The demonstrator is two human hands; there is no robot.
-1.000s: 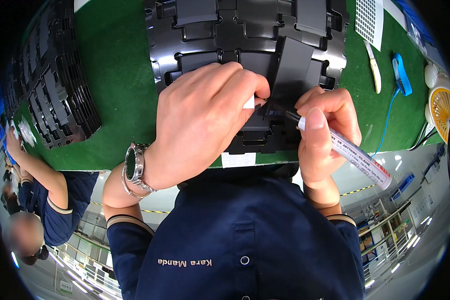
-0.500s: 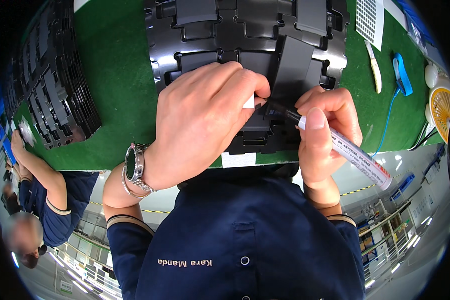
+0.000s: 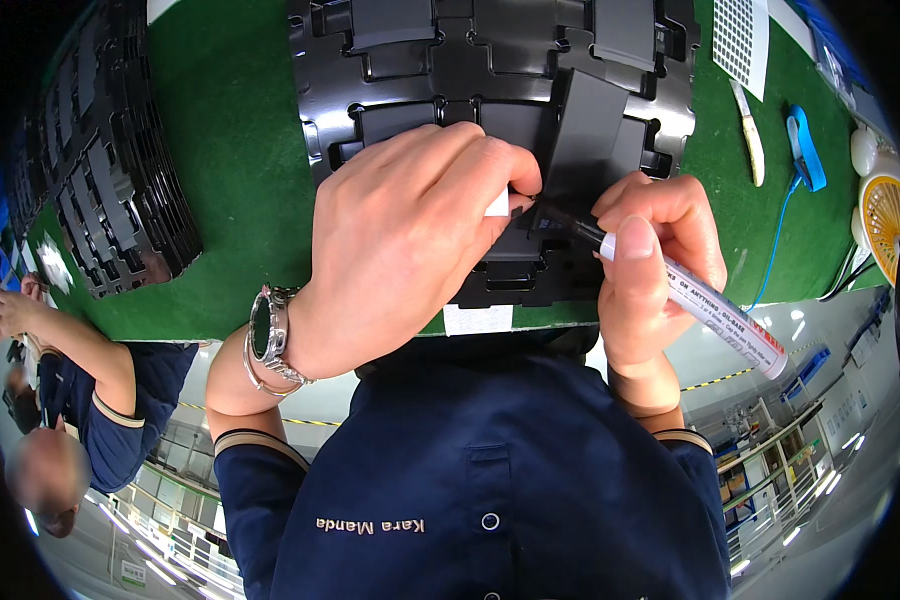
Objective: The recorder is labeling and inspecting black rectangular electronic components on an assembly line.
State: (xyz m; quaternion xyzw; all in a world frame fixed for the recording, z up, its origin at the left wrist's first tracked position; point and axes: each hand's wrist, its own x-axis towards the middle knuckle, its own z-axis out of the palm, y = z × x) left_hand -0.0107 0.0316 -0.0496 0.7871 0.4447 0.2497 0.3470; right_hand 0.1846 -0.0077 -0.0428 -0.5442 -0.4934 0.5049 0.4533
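Note:
My left hand (image 3: 410, 225) is closed in a pinch above the near part of a black moulded tray (image 3: 515, 62). A small white-and-dark piece (image 3: 497, 205) shows between its fingers; the rest of it is hidden. My right hand (image 3: 660, 265) grips a white-barrelled paint marker (image 3: 725, 318). The marker's dark tip end points left, at or very near my left fingertips; contact is hard to make out. A dark grey flat rectangular part (image 3: 590, 120) lies slanted across the tray just beyond the tip. Similar flat parts (image 3: 394, 22) sit in the tray's pockets.
A stack of black trays (image 3: 120, 215) stands left on the green table (image 3: 235, 130). To the right are a white-handled tool (image 3: 747, 135), a blue strap with a cord (image 3: 802, 150), a dotted sheet (image 3: 738, 45) and a yellow fan-like object (image 3: 882, 225). A co-worker (image 3: 120, 400) is at far left.
My hands and the marker have barely shifted; the marker's barrel is a touch farther right. At far left, the co-worker's hands have moved and come farther into view.

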